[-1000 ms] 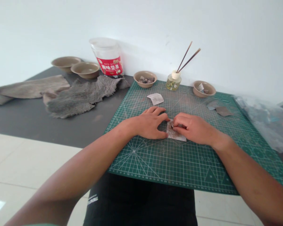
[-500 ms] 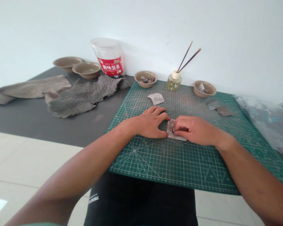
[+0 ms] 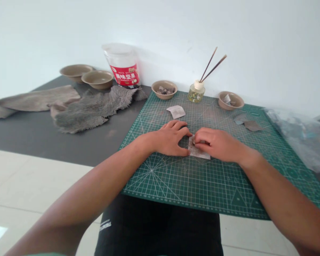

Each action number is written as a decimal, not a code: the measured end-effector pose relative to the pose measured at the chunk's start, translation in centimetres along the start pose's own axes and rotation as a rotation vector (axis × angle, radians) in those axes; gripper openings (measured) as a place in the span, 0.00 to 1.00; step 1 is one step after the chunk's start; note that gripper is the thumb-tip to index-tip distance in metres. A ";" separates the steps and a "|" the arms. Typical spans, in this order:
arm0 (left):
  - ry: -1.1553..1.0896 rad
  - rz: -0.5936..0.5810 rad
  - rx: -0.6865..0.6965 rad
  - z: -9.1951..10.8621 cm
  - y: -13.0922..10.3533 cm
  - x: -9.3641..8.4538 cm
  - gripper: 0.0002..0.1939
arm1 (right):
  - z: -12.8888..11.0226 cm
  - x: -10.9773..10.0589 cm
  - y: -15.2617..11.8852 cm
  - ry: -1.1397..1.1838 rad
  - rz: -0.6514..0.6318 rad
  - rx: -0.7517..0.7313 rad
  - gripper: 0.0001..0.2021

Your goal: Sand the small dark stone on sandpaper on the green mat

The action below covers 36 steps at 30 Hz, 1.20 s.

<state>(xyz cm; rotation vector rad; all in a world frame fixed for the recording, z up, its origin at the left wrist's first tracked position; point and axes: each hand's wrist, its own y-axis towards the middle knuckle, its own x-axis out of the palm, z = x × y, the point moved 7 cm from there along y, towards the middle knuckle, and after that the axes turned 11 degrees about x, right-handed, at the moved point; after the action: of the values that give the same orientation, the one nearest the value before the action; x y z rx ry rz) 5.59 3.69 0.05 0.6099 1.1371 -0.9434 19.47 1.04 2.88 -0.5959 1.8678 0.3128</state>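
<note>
A small pale sheet with brown smudges (image 3: 199, 153) lies flat on the green cutting mat (image 3: 170, 185). At its left edge rests my left hand (image 3: 172, 138), fingers spread, with the thumb and index fingertip touching the sheet. My right hand (image 3: 216, 142) is closed in a pinch over the sheet's upper part. Between its fingertips shows a bit of a small lump (image 3: 194, 142), mostly hidden by the fingers. Farther back on the mat lies another creased pale sheet (image 3: 176, 111).
A bowl of several stone-like lumps (image 3: 164, 82), a reed diffuser (image 3: 196, 92) and a bowl with paper scraps (image 3: 224, 106) stand along the wall. Brown and grey pieces (image 3: 253, 126) and a plastic bag (image 3: 304, 138) lie right. Grey cloths (image 3: 88, 110), bowls (image 3: 98, 85) and a tub (image 3: 124, 67) are left.
My right hand has slid slightly left and up across the sheet, keeping its pinch. My left hand stays in place at the sheet's edge.
</note>
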 end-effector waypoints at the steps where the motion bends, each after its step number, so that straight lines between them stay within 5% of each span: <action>1: 0.002 0.002 -0.003 0.0 0.0 0.0 0.38 | 0.3 -0.2 0.0 -0.018 0.028 0.031 0.04; 7: 0.000 -0.004 0.006 0.1 0.1 0.0 0.38 | -0.6 0.7 -0.3 0.028 -0.090 -0.042 0.05; 12: 0.003 0.009 0.006 0.0 0.1 -0.1 0.38 | 0.7 -0.4 0.1 -0.018 0.043 0.075 0.05; 17: 0.004 0.004 -0.008 -0.1 0.1 0.1 0.38 | -0.5 0.5 -0.3 0.050 -0.088 0.018 0.05; 22: 0.010 0.011 -0.008 -0.1 0.2 0.0 0.37 | 0.3 -0.5 -0.3 0.017 0.009 0.072 0.05; 27: 0.000 -0.001 0.000 0.0 0.2 -0.1 0.38 | -0.1 0.3 -0.5 0.055 -0.156 0.006 0.05; 32: 0.003 0.003 -0.008 -0.1 0.2 -0.1 0.37 | 1.2 -0.8 0.1 0.013 0.039 0.114 0.05; 36: 0.000 0.005 -0.004 0.0 0.1 0.0 0.38 | 0.9 -0.2 -0.3 0.041 -0.125 0.072 0.06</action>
<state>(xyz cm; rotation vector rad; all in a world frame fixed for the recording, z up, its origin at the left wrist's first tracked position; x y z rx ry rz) 5.71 3.77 0.09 0.6094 1.1369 -0.9362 20.42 1.25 2.74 -0.6709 1.8634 0.1518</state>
